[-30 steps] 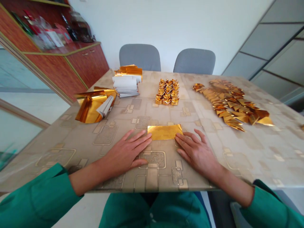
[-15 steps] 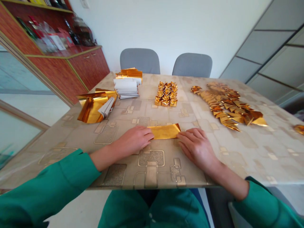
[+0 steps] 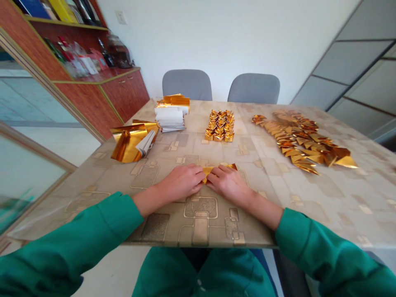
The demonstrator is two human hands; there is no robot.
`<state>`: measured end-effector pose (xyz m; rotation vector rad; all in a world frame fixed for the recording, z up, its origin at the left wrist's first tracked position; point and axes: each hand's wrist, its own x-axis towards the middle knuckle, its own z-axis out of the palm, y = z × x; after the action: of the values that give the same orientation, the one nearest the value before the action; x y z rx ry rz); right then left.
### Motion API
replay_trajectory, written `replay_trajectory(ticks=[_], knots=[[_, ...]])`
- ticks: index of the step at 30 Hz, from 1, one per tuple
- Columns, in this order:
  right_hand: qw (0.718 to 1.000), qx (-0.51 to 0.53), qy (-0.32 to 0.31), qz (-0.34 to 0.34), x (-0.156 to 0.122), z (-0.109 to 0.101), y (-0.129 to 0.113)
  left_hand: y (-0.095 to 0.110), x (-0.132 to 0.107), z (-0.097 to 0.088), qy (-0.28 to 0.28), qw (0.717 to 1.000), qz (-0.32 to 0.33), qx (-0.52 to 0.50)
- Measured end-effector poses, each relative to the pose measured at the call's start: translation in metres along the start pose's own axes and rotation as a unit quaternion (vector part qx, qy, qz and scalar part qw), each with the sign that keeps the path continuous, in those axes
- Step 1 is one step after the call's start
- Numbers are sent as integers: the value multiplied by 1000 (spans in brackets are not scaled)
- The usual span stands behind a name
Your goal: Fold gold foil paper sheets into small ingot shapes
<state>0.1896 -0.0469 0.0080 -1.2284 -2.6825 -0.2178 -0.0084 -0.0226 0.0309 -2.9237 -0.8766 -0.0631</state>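
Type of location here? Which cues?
Probably a home dining room, though it could be a small office. Cues: a large table under a beige patterned cover, grey rounded-back chairs along its far side, and a reddish-brown wooden cabinet with bottles on it.

The beige, patterned surface (image 3: 297, 206) carries a gold foil strip (image 3: 206, 170) toward the front, curled gold foil sheets (image 3: 125, 149) and a white-and-gold paper stack (image 3: 170, 119) at left, rows of folded foil ingots (image 3: 220, 126) centrally, and overlapping pointed foil pieces (image 3: 305, 142) at right.
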Motion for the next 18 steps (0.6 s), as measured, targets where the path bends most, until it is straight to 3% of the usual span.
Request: replay_trajectory(ticks=[4, 9, 14, 18], knots=[[1000, 11, 11, 12, -2, -2, -2, 3, 4, 2, -12, 1000, -9, 15], [999, 5, 21, 26, -4, -3, -1, 9, 2, 4, 42, 997, -58, -29], [998, 41, 42, 19, -16, -3, -1, -1, -7, 9, 54, 989, 2, -138], [997, 59, 35, 27, -23, -6, -5, -7, -13, 17, 74, 978, 1, -193]])
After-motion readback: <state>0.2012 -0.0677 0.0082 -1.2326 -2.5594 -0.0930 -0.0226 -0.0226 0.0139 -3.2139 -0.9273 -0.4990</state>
